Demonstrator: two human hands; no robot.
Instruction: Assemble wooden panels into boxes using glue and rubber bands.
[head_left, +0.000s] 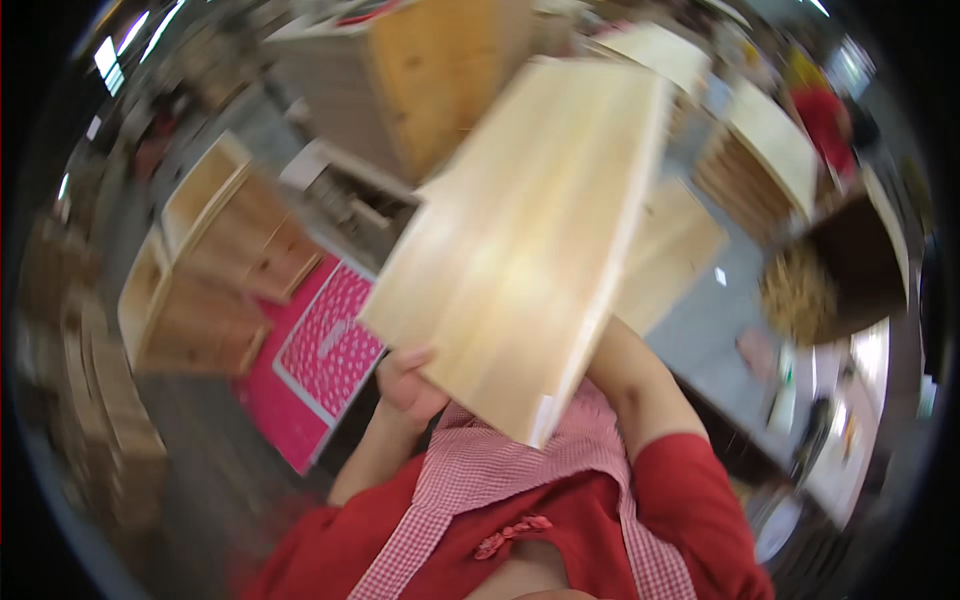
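A large, pale wooden board (520,230) is held up tilted in front of me, its far end higher in the picture. My left hand (408,385) grips the board's near left edge, thumb on the upper face. From the right, my right forearm (640,385) reaches under the board, which hides that hand and its fingers. A small white strip (543,412) lies on the near corner of the board. Behind it, another pale board (665,255) lies on the grey worktop (720,350).
Wooden drawer-like boxes (215,310) stand to the left beside a pink mat (280,410). A wooden cabinet (435,80) stands beyond the board. Stacked boards (765,165), an open brown box (860,260) and a person in red (822,125) are at the right.
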